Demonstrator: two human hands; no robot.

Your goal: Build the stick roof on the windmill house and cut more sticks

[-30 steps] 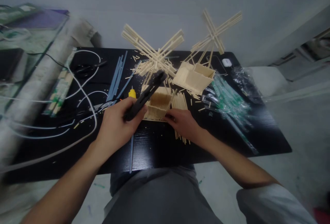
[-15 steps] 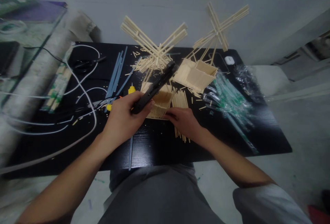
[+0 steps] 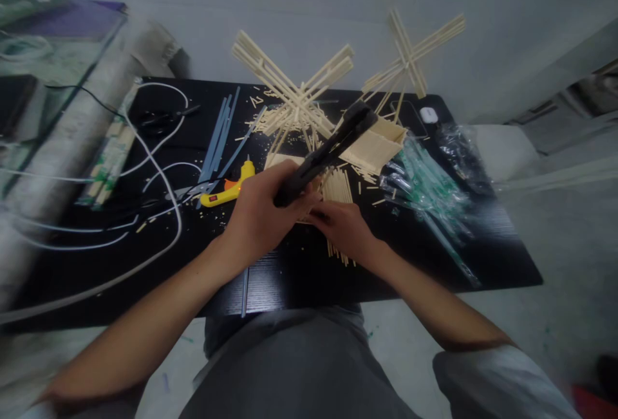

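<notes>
My left hand (image 3: 268, 210) is closed around a long black tool (image 3: 331, 152), whose far end points up and to the right; I cannot make out its kind. Beneath it stands a windmill model (image 3: 300, 100) made of thin wooden sticks, its box-like base mostly hidden by the hand and tool. My right hand (image 3: 350, 229) has its fingers pinched together at the base's near right corner, close to the left hand's fingertips. What lies in that pinch is hidden. A bundle of loose wooden sticks (image 3: 338, 184) runs under and beside the right hand.
A yellow glue gun (image 3: 229, 192) lies left of my left hand. Grey-blue glue sticks (image 3: 217, 139), black scissors (image 3: 164, 120) and a looping white cable (image 3: 159, 168) are further left. A second stick windmill (image 3: 408, 62) stands back right, near green-marked plastic wrappers (image 3: 429, 187) on the black table (image 3: 386, 277).
My left hand has moved right with the black tool, close to my right hand, uncovering the glue gun. The right hand stays almost in place.
</notes>
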